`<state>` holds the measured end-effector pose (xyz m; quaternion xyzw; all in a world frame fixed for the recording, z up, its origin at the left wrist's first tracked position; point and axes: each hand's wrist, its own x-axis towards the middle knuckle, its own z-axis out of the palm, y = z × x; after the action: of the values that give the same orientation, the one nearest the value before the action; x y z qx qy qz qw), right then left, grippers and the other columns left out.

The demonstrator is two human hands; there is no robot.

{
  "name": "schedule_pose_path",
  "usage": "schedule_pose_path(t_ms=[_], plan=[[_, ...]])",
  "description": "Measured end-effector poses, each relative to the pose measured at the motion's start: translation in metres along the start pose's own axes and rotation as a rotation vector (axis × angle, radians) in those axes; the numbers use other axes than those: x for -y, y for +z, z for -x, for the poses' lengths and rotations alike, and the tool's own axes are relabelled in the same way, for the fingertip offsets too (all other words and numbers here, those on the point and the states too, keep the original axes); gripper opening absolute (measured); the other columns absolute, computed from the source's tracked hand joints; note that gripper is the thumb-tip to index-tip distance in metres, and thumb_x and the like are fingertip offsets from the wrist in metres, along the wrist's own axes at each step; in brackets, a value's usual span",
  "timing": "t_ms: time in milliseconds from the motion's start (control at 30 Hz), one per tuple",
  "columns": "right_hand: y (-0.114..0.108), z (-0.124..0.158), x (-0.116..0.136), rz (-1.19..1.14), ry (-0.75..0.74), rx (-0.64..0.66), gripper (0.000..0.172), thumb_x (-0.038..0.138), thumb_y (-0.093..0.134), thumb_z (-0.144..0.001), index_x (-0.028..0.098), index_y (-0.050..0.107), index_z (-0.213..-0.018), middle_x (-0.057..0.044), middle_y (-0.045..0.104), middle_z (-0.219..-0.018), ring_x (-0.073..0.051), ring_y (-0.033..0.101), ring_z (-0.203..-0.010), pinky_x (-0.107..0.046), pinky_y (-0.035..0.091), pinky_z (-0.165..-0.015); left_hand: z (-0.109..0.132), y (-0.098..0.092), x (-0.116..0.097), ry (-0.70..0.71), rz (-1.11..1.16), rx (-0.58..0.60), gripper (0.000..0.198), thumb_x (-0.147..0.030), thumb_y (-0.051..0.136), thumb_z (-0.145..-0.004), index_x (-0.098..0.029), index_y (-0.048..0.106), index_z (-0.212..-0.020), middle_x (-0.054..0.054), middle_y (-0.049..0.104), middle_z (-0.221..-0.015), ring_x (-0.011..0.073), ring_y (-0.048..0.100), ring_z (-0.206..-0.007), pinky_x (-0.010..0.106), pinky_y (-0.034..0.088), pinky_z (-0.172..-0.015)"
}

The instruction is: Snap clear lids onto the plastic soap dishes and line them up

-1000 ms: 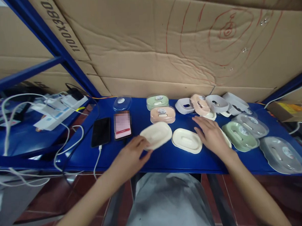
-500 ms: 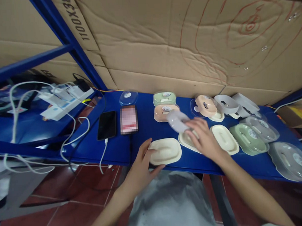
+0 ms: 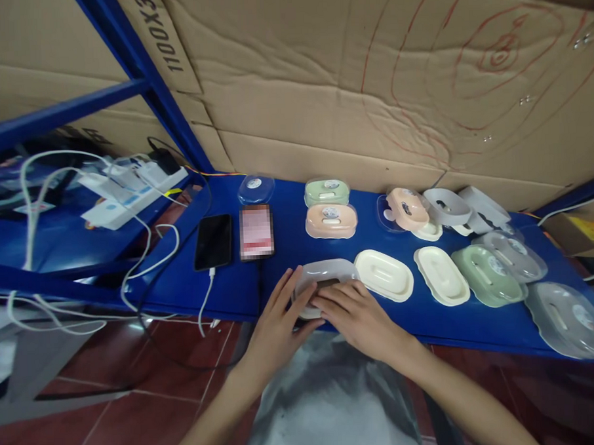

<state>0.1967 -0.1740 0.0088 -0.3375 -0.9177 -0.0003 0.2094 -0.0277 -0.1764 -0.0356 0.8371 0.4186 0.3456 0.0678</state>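
Close to the table's front edge, a pale grey oval plastic shell (image 3: 327, 270) sits over a cream oval tray (image 3: 309, 312), which is mostly hidden. On the left side, my left hand (image 3: 285, 315) curls its fingers and thumb round the shell and tray. My right hand (image 3: 356, 317) lies over the shell's right and near side, fingers bent onto it. Whether the shell is fully seated cannot be made out. Just right of it lies a second cream tray (image 3: 384, 275), and beyond that a third one (image 3: 442, 275).
Behind stand an orange box (image 3: 330, 222) and a green box (image 3: 326, 191), both under clear lids. More grey, orange and green parts, including a green lidded box (image 3: 489, 276), fill the right. A black phone (image 3: 213, 242) and power strip (image 3: 133, 197) are left; cardboard (image 3: 291, 85) rises behind.
My right hand has brought the pale grey shell left and nearer, onto the cream tray beside my left hand. Both hands now meet at it. The orange box and second tray show fully.
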Motion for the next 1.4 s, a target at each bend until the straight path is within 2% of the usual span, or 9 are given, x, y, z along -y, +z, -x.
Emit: schedule_pose_path(t_ms=[233, 467, 600, 767, 867, 967, 1167, 1300, 1400], plan=[[0.009, 0.003, 0.004, -0.067, 0.024, 0.058, 0.045, 0.009, 0.051, -0.103, 0.017, 0.059, -0.146, -0.011, 0.069, -0.141, -0.025, 0.060, -0.132, -0.050, 0.051, -0.115, 0.001, -0.008, 0.004, -0.027, 0.007, 0.065, 0.047, -0.035, 0.071, -0.101, -0.023, 0.056, -0.144, 0.018, 0.050, -0.163, 0.0373, 0.047, -0.153, 0.057, 0.056, -0.116], [0.015, 0.016, 0.003, -0.070, -0.006, 0.022, 0.059, 0.001, 0.046, -0.099, 0.016, 0.052, -0.156, -0.010, 0.065, -0.151, -0.023, 0.056, -0.144, -0.049, 0.046, -0.126, -0.001, -0.006, 0.003, -0.005, 0.001, 0.100, 0.049, -0.030, 0.065, -0.105, -0.024, 0.053, -0.152, 0.017, 0.046, -0.167, 0.0374, 0.043, -0.156, 0.057, 0.056, -0.115], [0.000, 0.030, -0.007, -0.107, 0.031, 0.005, 0.063, 0.001, 0.043, -0.101, 0.021, 0.047, -0.161, -0.008, 0.061, -0.156, -0.022, 0.050, -0.151, -0.054, 0.040, -0.130, 0.000, -0.005, 0.002, -0.009, 0.026, 0.127, 0.048, -0.031, 0.064, -0.106, -0.024, 0.053, -0.152, 0.016, 0.042, -0.169, 0.0359, 0.040, -0.159, 0.055, 0.056, -0.116], [-0.025, 0.056, -0.028, -0.023, 0.262, -0.105, 0.059, 0.014, 0.053, -0.106, 0.031, 0.043, -0.163, -0.007, 0.064, -0.152, -0.026, 0.059, -0.143, -0.061, 0.045, -0.122, -0.002, -0.018, 0.001, -0.021, 0.041, 0.149, 0.053, -0.036, 0.058, -0.108, -0.024, 0.047, -0.158, 0.015, 0.032, -0.175, 0.0339, 0.037, -0.160, 0.052, 0.051, -0.120], [-0.019, 0.062, -0.025, -0.013, 0.225, -0.059, 0.056, 0.019, 0.055, -0.107, 0.030, 0.046, -0.161, -0.007, 0.060, -0.157, -0.027, 0.054, -0.148, -0.060, 0.046, -0.122, -0.033, -0.040, 0.019, -0.013, -0.039, 0.110, 0.051, -0.034, 0.051, -0.110, -0.026, 0.046, -0.160, 0.014, 0.041, -0.171, 0.0317, 0.044, -0.156, 0.051, 0.046, -0.124], [-0.005, 0.056, -0.012, -0.032, 0.152, 0.019, 0.054, 0.025, 0.055, -0.108, 0.028, 0.047, -0.161, -0.007, 0.054, -0.163, -0.027, 0.048, -0.153, -0.060, 0.044, -0.124, -0.097, -0.060, 0.060, -0.199, -0.166, 0.031, 0.047, -0.045, 0.053, -0.108, -0.025, 0.056, -0.150, 0.012, 0.066, -0.146, 0.0321, 0.063, -0.137, 0.049, 0.050, -0.118], [0.004, 0.047, -0.005, -0.031, 0.194, 0.005, 0.056, 0.026, 0.054, -0.108, 0.031, 0.044, -0.163, -0.008, 0.055, -0.162, -0.029, 0.049, -0.152, -0.062, 0.046, -0.123, -0.222, -0.050, 0.148, -0.702, -0.429, 0.232, 0.087, -0.066, 0.069, -0.092, -0.010, 0.046, -0.155, 0.034, 0.045, -0.158, 0.0513, 0.051, -0.142, 0.062, 0.047, -0.109], [0.003, 0.050, -0.007, -0.042, 0.209, -0.016, 0.055, 0.025, 0.055, -0.107, 0.030, 0.047, -0.161, -0.009, 0.056, -0.160, -0.029, 0.049, -0.152, -0.061, 0.047, -0.122, -0.244, -0.034, 0.173, -0.773, -0.436, 0.297, 0.091, -0.070, 0.077, -0.081, -0.008, 0.056, -0.144, 0.034, 0.052, -0.151, 0.0504, 0.055, -0.137, 0.060, 0.049, -0.107], [0.004, 0.051, -0.007, -0.065, 0.218, -0.009, 0.054, 0.024, 0.053, -0.108, 0.029, 0.046, -0.161, -0.010, 0.057, -0.160, -0.029, 0.049, -0.152, -0.061, 0.045, -0.123, -0.239, -0.046, 0.172, -0.741, -0.445, 0.258, 0.072, -0.057, 0.075, -0.088, -0.011, 0.058, -0.142, 0.027, 0.062, -0.143, 0.0435, 0.059, -0.134, 0.054, 0.049, -0.108]])
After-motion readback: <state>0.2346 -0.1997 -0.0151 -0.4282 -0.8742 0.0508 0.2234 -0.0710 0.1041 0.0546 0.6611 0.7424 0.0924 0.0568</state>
